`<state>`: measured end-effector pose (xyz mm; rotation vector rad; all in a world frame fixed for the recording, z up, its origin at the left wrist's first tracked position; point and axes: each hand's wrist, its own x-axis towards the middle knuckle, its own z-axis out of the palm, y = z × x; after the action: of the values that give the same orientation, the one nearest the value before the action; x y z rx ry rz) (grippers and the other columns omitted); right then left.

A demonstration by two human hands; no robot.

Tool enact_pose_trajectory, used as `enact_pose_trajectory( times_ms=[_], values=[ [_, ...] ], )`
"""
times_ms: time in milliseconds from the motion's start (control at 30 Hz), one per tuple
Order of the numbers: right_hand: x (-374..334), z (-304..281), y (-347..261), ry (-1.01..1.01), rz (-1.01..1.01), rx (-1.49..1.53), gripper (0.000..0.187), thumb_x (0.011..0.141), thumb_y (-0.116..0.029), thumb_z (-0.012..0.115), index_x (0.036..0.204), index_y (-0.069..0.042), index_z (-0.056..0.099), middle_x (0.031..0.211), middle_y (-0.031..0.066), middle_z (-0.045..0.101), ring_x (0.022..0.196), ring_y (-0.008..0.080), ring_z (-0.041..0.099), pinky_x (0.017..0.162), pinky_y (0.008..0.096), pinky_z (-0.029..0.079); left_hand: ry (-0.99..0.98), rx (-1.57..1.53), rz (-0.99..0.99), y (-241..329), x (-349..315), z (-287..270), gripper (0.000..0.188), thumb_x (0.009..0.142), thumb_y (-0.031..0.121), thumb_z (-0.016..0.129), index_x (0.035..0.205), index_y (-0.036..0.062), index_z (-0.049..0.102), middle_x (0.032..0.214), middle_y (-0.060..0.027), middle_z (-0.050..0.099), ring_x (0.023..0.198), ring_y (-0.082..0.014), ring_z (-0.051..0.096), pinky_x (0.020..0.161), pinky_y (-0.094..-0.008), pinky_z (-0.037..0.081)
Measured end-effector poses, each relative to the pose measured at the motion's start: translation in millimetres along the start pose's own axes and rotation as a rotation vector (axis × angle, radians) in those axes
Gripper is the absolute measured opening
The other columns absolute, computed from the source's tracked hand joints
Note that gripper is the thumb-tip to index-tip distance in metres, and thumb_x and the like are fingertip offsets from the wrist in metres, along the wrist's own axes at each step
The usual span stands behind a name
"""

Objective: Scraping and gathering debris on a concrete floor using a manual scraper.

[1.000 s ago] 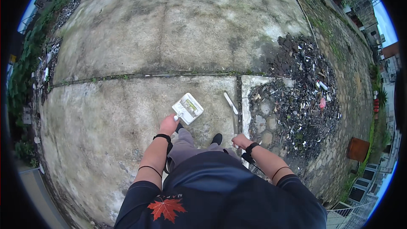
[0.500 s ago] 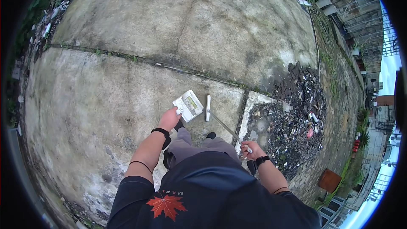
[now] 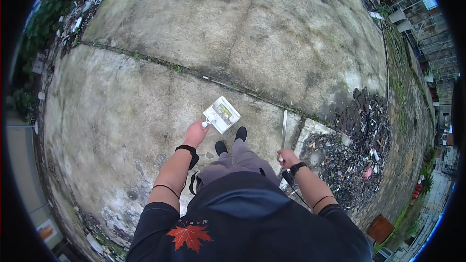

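My left hand [image 3: 195, 133] is closed round the short handle of a white dustpan [image 3: 233, 115], held out in front of my left foot. A yellow-green and grey patch shows inside the pan; whether it is a label or litter I cannot tell. On the right, my right hand [image 3: 289, 158] grips the end of a broom [image 3: 284, 131] with a thin, light-coloured handle. The broom points away from me, its narrow white head at the far end, near the seam in the concrete. Whether the head touches the ground is unclear.
A dark heap of rubble and litter [image 3: 347, 165] lies to the right on the concrete ground [image 3: 131, 97]. A weedy seam [image 3: 179, 69] crosses ahead. A rusty brown box [image 3: 380, 228] stands at lower right. Plants and debris [image 3: 73, 24] line the far left edge.
The broom has swung from beside the dustpan out to the right, away from the pan. My right foot has stepped forward. My view has shifted left. Both hands keep their grip.
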<state>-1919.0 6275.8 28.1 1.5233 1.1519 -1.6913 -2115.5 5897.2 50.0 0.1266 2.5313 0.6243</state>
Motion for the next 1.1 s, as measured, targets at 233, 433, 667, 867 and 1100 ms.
enact_pose_trajectory(
  times_ms=[233, 433, 667, 867, 1100],
  values=[
    [-2.2, 96.8, -47.9, -0.287, -0.095, -0.659, 0.022, 0.083, -0.010, 0.057, 0.062, -0.002, 0.058, 0.057, 0.0052, 0.056, 0.045, 0.0151, 0.052, 0.036, 0.0263, 0.035, -0.002, 0.068, -0.109, 11.1, 33.5, -21.3, 0.030, 0.083, 0.033, 0.060, 0.098, 0.0073, 0.055, 0.087, -0.0180, 0.064, 0.087, -0.0368, 0.060, 0.074, -0.0467, 0.048],
    [-23.8, 72.3, -110.2, -0.362, 0.069, -0.315, 0.009, 0.086, -0.011, 0.056, 0.092, -0.006, 0.053, 0.069, 0.0020, 0.053, 0.049, 0.0061, 0.046, 0.038, 0.0221, 0.033, 0.063, 0.043, -0.111, 8.5, 54.6, -33.2, 0.026, 0.084, 0.031, 0.061, 0.094, 0.0081, 0.054, 0.087, -0.0186, 0.063, 0.084, -0.0380, 0.061, 0.071, -0.0472, 0.048],
    [-39.5, 78.0, -132.0, -0.226, 0.194, -0.043, 0.011, 0.090, -0.015, 0.051, 0.096, -0.008, 0.044, 0.067, 0.0001, 0.051, 0.048, 0.0080, 0.044, 0.040, 0.0240, 0.032, 0.142, 0.024, -0.162, -51.1, 57.1, -81.6, 0.025, 0.084, 0.031, 0.060, 0.093, 0.0082, 0.056, 0.086, -0.0183, 0.064, 0.084, -0.0371, 0.061, 0.071, -0.0470, 0.049],
    [-14.5, 209.5, -134.8, -0.194, 0.010, -0.459, 0.012, 0.088, -0.014, 0.052, 0.079, -0.008, 0.049, 0.058, 0.0005, 0.051, 0.046, 0.0108, 0.048, 0.037, 0.0255, 0.031, 0.121, -0.012, -0.227, -141.4, 73.4, -131.7, 0.031, 0.083, 0.031, 0.061, 0.102, 0.0082, 0.055, 0.093, -0.0166, 0.065, 0.089, -0.0344, 0.062, 0.075, -0.0451, 0.050],
    [-18.7, 421.7, -112.6, -0.303, 0.129, -0.748, 0.021, 0.089, -0.016, 0.052, 0.070, -0.008, 0.051, 0.059, 0.0012, 0.055, 0.045, 0.0098, 0.049, 0.036, 0.0247, 0.033, 0.109, -0.100, -0.214, -255.7, 95.2, -197.9, 0.028, 0.083, 0.030, 0.060, 0.100, 0.0076, 0.056, 0.093, -0.0164, 0.065, 0.089, -0.0350, 0.062, 0.075, -0.0448, 0.050]
  ],
)
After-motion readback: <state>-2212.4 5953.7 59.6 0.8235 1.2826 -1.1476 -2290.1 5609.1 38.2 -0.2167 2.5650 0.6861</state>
